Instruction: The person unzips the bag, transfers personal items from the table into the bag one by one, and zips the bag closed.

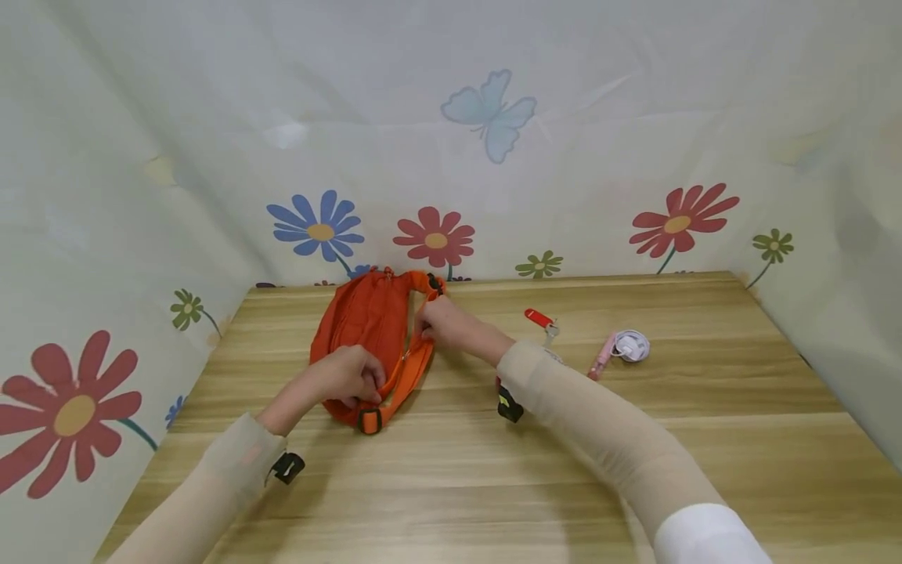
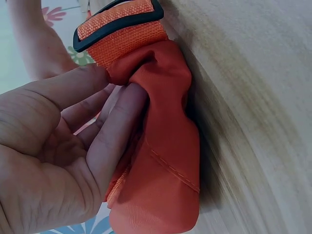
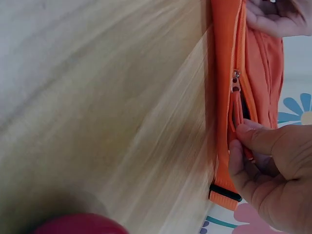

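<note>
An orange-red waist bag (image 1: pixel 369 317) lies on the left half of the wooden table, its strap side toward the right. My left hand (image 1: pixel 350 374) pinches the bag's near end, beside the strap's black slide buckle (image 2: pixel 119 30). At the far end of the zip, my right hand (image 1: pixel 454 323) pinches the orange cord zipper pull (image 3: pixel 236 109) between thumb and index finger. The metal zip slider (image 3: pixel 236 82) sits partway along the zip. Between slider and right hand the zip is parted, showing a dark gap. What the bag holds is hidden.
Right of the bag lie a red key tag (image 1: pixel 539 317) with a key (image 1: pixel 552 330), a pink strap (image 1: pixel 602 357) and a coiled white cable (image 1: pixel 632 345). My right forearm passes in front of them. A flower-printed sheet (image 1: pixel 599 157) rises along the table's back edge.
</note>
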Motion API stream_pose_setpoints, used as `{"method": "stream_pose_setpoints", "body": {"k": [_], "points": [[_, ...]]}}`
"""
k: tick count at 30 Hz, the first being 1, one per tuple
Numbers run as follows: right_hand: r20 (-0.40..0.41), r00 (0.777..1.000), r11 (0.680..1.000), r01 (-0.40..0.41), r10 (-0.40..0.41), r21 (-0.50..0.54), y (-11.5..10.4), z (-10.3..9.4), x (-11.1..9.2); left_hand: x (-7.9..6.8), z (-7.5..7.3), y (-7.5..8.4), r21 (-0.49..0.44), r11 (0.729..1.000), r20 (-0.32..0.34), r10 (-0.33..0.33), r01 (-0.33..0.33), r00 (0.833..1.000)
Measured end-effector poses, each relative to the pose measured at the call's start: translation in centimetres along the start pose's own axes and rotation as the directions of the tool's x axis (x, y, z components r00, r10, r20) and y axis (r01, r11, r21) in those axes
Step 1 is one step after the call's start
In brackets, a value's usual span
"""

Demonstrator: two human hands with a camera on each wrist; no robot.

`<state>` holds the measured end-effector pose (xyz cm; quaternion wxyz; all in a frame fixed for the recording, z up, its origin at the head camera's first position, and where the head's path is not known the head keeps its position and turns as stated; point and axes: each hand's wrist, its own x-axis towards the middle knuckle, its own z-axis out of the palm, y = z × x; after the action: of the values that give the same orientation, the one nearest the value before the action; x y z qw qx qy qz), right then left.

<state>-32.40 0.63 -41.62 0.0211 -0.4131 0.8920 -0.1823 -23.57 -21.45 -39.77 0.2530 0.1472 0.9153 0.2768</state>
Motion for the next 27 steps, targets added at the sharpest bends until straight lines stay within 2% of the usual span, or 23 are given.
{"method": "stream_pose_setpoints", "body": {"k": [6, 13, 23, 27], "points": [[-0.054, 0.999, 0.999, 0.001, -0.003, -0.041, -0.3, -0.8, 1.7, 0.3, -0.1, -0.1, 0.030, 1.000, 0.014, 0.003, -0.003, 1.000], [-0.077, 0.992, 0.988, -0.111, 0.103, -0.109, 0.5, -1.9, 3.5, 0.2, 0.0, -0.3, 0.045, 0.999, 0.020, -0.002, 0.001, 1.000], [-0.116, 0.985, 0.985, -0.140, 0.128, -0.105, 2.0, -2.4, 4.9, 0.0, -0.1, 0.1, 0.050, 0.999, 0.026, 0.014, -0.016, 1.000], [-0.104, 0.975, 0.978, -0.201, 0.194, -0.061, 2.5, -2.0, 5.4, 0.0, 0.2, 0.0, 0.056, 0.998, 0.018, 0.007, -0.008, 1.000]]}}
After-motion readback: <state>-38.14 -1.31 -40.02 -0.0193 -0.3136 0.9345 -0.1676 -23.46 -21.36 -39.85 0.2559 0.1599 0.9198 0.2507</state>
